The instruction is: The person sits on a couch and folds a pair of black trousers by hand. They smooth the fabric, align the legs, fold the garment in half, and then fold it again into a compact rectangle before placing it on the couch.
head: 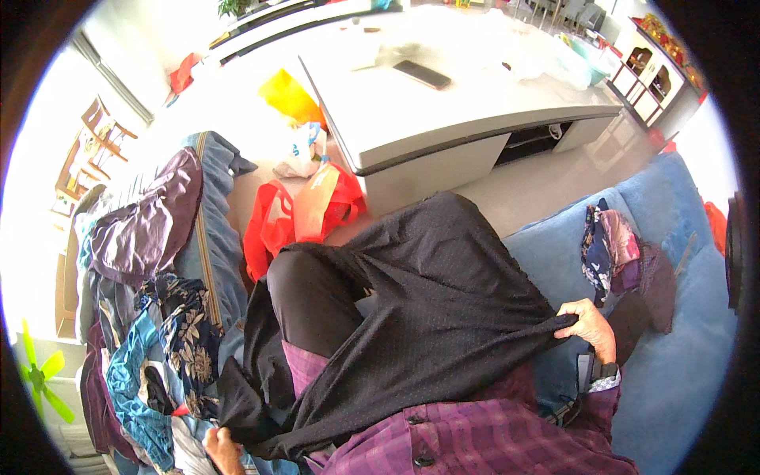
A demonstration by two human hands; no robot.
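A black cloth garment (415, 320) lies spread over my lap and knees, its far part draped over one knee. My right hand (585, 329) pinches one corner of it and pulls it out taut above the blue sofa seat. At the lower left my left hand (223, 450) is at the garment's other end, its fingers curled against the black fabric; its grip is partly cut off by the picture's rim. Folds of the cloth run between the two hands. Which kind of garment it is, I cannot tell.
Beside me on the left lie heaped clothes (190, 338) and a purple garment (148, 219). More folded clothes (611, 249) rest on the blue sofa (671, 380). Ahead stand red bags (267, 231) and a white table (427, 130) with a phone (422, 75). A green fan (38, 379) is far left.
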